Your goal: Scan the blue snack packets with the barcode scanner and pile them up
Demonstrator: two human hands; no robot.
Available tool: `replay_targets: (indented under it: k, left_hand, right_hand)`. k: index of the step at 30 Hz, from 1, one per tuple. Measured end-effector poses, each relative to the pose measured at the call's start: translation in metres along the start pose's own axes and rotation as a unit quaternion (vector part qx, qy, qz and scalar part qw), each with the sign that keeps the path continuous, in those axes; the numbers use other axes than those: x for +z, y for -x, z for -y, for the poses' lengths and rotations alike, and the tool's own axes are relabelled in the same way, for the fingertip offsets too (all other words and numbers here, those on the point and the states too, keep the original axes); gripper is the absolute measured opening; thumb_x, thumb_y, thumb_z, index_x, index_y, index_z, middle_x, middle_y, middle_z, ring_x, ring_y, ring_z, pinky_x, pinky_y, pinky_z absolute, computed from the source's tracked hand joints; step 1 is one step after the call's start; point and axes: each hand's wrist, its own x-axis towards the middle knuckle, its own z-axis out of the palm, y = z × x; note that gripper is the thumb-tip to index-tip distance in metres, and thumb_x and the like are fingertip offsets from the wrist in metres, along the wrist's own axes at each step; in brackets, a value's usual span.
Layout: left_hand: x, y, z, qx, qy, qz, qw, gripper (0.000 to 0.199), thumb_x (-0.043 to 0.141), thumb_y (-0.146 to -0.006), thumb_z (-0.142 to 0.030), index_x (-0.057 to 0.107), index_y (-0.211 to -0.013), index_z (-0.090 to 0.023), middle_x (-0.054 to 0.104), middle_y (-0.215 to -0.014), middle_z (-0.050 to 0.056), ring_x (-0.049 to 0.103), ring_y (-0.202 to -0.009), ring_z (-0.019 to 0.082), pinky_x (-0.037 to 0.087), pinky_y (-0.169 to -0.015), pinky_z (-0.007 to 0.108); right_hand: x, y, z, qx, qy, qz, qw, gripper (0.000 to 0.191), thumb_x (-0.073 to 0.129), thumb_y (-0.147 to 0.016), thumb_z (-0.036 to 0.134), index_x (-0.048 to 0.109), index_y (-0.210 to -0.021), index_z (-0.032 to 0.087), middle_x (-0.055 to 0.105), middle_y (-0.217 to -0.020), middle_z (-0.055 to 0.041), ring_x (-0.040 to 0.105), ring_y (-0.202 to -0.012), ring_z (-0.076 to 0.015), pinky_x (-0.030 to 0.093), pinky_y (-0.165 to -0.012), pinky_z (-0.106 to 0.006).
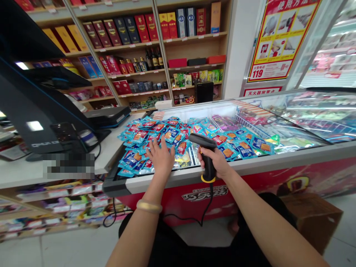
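Observation:
My right hand is wrapped round the grip of a black barcode scanner with a yellow ring at its base and a cable hanging down. The scanner head points left. My left hand, fingers spread, rests on or just over a large pile of small blue and red snack packets; nothing is visibly held in it. The pile lies on the glass top of a freezer chest. A smaller group of similar packets lies to the right of the scanner.
On the left stand a counter and a dark checkout terminal. Shelves with boxes and bottles line the back. A cardboard box sits on the floor at right. The scanner's cable loops below the freezer edge.

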Motion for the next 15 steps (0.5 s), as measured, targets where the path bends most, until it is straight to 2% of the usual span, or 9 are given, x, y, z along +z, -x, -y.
replay_targets:
  k: [5,9,12,15]
  left_hand:
    - [-0.002,0.003,0.000,0.046,0.010,-0.061,0.997,0.058,0.044,-0.095,-0.040,0.045,-0.147,-0.017,0.040,-0.154,0.019,0.027,-0.148,0.036,0.017,-0.120,0.059]
    - [0.005,0.008,-0.010,0.141,0.083,-0.096,0.982,0.052,0.049,-0.093,-0.037,0.052,-0.140,-0.017,0.047,-0.147,0.018,0.035,-0.144,0.032,0.025,-0.119,0.051]
    - [0.018,0.015,-0.033,0.224,0.179,-0.071,0.955,0.053,0.057,-0.090,-0.038,0.052,-0.137,-0.017,0.051,-0.140,0.019,0.046,-0.134,0.031,0.037,-0.112,0.048]
    - [0.029,0.025,-0.066,0.302,0.253,-0.001,0.919,0.059,0.065,-0.084,-0.040,0.050,-0.137,-0.018,0.055,-0.132,0.016,0.054,-0.125,0.028,0.045,-0.106,0.044]
  right_hand:
    - [0.003,0.001,0.000,-0.010,0.005,0.005,1.000,0.027,0.077,-0.070,0.040,0.062,-0.075,0.017,0.059,-0.059,0.0011,0.051,-0.043,-0.0091,0.044,-0.039,-0.022]
    - [-0.008,0.007,0.010,-0.025,-0.008,-0.019,0.999,0.029,0.077,-0.068,0.041,0.062,-0.076,0.017,0.059,-0.059,0.0017,0.050,-0.043,-0.0084,0.043,-0.039,-0.021]
    - [-0.032,0.015,0.025,-0.040,-0.009,-0.041,0.998,0.029,0.077,-0.068,0.041,0.063,-0.079,0.017,0.059,-0.059,0.0020,0.050,-0.043,-0.0085,0.043,-0.039,-0.021]
    - [-0.065,0.022,0.042,-0.057,0.002,-0.071,0.996,0.030,0.078,-0.069,0.041,0.063,-0.081,0.018,0.059,-0.060,0.0020,0.050,-0.043,-0.0088,0.043,-0.039,-0.021]
